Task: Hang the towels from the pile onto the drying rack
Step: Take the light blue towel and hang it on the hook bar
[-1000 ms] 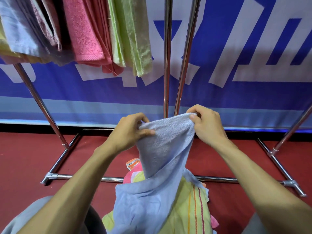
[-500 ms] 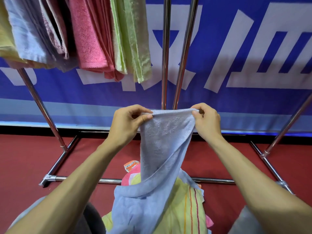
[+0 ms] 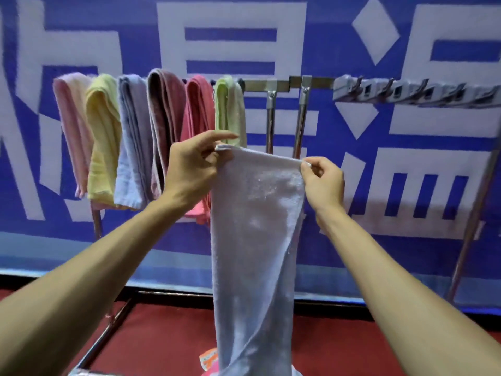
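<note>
Hung: six towels (image 3: pixel 162 126) side by side on the left half of the drying rack (image 3: pixel 282 84). In hand: one pale blue towel (image 3: pixel 254 226), top corners pinched by your left hand (image 3: pixel 189 169) and right hand (image 3: pixel 324 183), held before the rack, not yet draped. Outstanding: this one, plus the pile (image 3: pixel 208 360), barely in view at bottom.

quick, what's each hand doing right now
Left hand: pinching the top left corner of the light blue towel.
Right hand: pinching the top right corner of the same towel.
</note>
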